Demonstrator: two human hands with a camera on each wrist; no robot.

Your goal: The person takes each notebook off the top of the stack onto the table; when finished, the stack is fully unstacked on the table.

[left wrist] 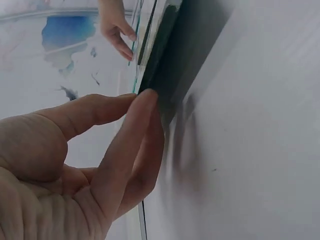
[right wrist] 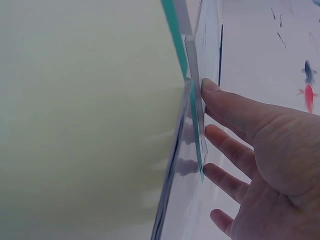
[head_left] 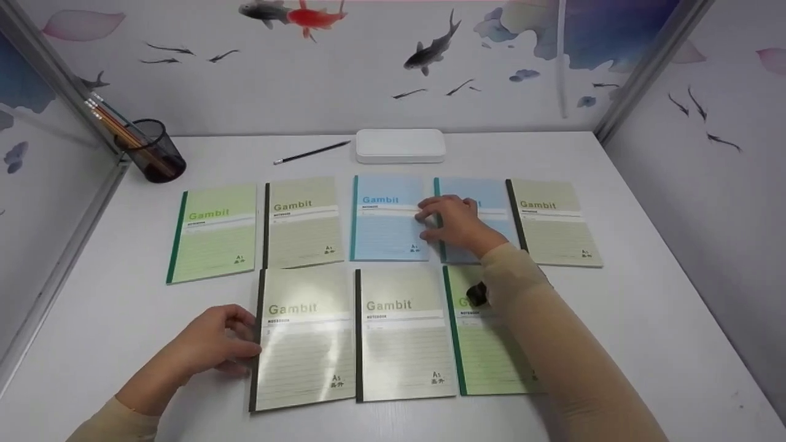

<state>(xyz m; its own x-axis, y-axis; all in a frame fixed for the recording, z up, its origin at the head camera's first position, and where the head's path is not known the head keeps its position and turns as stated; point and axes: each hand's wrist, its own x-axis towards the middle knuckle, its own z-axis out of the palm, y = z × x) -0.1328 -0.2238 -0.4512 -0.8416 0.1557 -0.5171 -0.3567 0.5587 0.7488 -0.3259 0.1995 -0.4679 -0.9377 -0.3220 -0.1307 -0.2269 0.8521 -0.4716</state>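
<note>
My left hand [head_left: 212, 337] pinches the dark spine edge of an olive-grey Gambit notebook [head_left: 307, 368] at the front left. In the left wrist view, the thumb and fingers of that hand [left wrist: 85, 160] meet at the notebook's edge, with a shadow below it on the table. My right hand [head_left: 457, 224] reaches over the back row, fingers spread and slightly bent. Its fingertips are at the right edge of the middle blue notebook [head_left: 387, 236]. Its palm covers part of a second blue notebook [head_left: 485, 187]. My right forearm hides much of a green notebook [head_left: 485, 362] in front.
More notebooks lie around: a green one [head_left: 218, 245] and an olive one [head_left: 304, 236] at back left, an olive one [head_left: 556, 227] at back right, another [head_left: 402, 356] front centre. Behind stand a white case [head_left: 400, 146], a pencil [head_left: 312, 153] and a mesh pencil cup [head_left: 156, 159].
</note>
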